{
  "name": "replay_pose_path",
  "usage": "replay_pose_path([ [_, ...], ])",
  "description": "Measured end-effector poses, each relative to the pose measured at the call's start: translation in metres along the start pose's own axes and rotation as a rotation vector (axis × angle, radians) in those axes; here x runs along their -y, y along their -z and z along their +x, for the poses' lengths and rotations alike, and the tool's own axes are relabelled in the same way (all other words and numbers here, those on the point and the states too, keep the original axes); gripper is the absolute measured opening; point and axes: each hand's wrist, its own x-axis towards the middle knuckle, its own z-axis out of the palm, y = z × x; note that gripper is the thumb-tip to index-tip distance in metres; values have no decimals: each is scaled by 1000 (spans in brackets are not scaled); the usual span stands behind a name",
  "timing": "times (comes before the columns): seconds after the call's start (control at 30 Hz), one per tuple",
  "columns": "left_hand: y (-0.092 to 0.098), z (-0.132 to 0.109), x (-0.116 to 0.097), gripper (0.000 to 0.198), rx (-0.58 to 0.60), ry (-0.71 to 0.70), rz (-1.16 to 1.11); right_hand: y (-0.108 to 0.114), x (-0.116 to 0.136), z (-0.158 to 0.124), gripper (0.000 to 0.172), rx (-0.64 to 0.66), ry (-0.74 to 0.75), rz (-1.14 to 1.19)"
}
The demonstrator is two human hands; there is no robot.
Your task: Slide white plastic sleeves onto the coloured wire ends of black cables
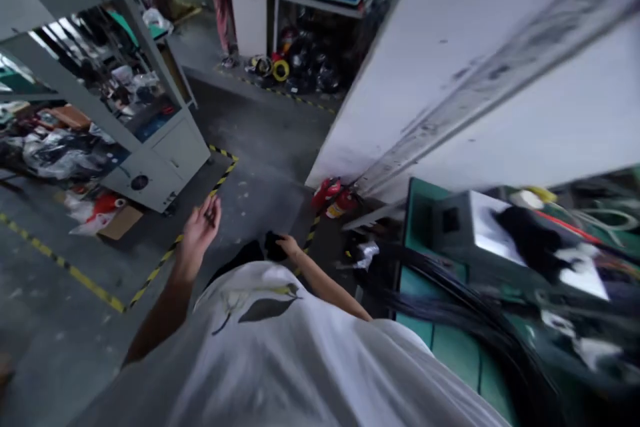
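Grey concrete floor (270,140), marked with yellow-and-black striped tape (95,285). Tall white wall panel (450,73), scuffed, to the right. Grey metal cabinet (173,160) with open shelves, to the left. Green-topped table (423,207) at lower right, cluttered and partly blurred; thick bundle of glossy black tubing or cable (530,367) lies across it, one end past the near edge. Grey metal box with a pale top (465,213) also on the table. Red fire extinguishers (345,203) at the foot of the panel.

Left hand (203,221) is out over the floor, well apart from the table, fingers loosely curled, nothing seen in them. Right hand (287,247) is low in front of the body, at a small matte black shape (273,247); cannot tell whether its fingers grasp that or it is a shoe beyond them.

Progress: neither hand is on the table or its bundle, no work visibly underway there. Finished versus remaining steps can't be judged from this view.
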Motion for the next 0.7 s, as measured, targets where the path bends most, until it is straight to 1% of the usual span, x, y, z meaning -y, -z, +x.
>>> replay_pose_path([
  [0.07,-76,61,-5,53,126,-8,-2,40,12,39,23,-74,-104,32],
  [0.13,-145,117,-4,53,209,-2,28,80,27,71,22,-148,-173,76],
  [0.17,-176,144,1,53,238,18,44,98,34,86,21,-187,-196,102],
  [0.23,-229,200,16,52,271,79,81,130,47,118,21,-262,-234,149],
  [0.3,-272,260,38,52,300,133,113,155,57,156,21,-322,-271,174],
  [0.37,-308,325,62,52,318,183,134,177,68,203,20,-355,-307,163],
  [0.4,-325,357,73,52,306,207,141,188,76,230,20,-361,-325,146],
  [0.47,-360,417,94,53,244,255,164,214,100,286,21,-352,-349,99],
  [0.53,-396,469,111,55,189,296,191,245,134,343,21,-324,-346,51],
  [0.57,-415,493,118,55,183,316,202,261,154,371,20,-309,-330,33],
  [0.63,-450,537,128,55,187,347,207,296,199,425,18,-285,-274,10],
  [0.7,-480,581,137,52,155,367,185,330,243,473,14,-280,-209,-5],
])
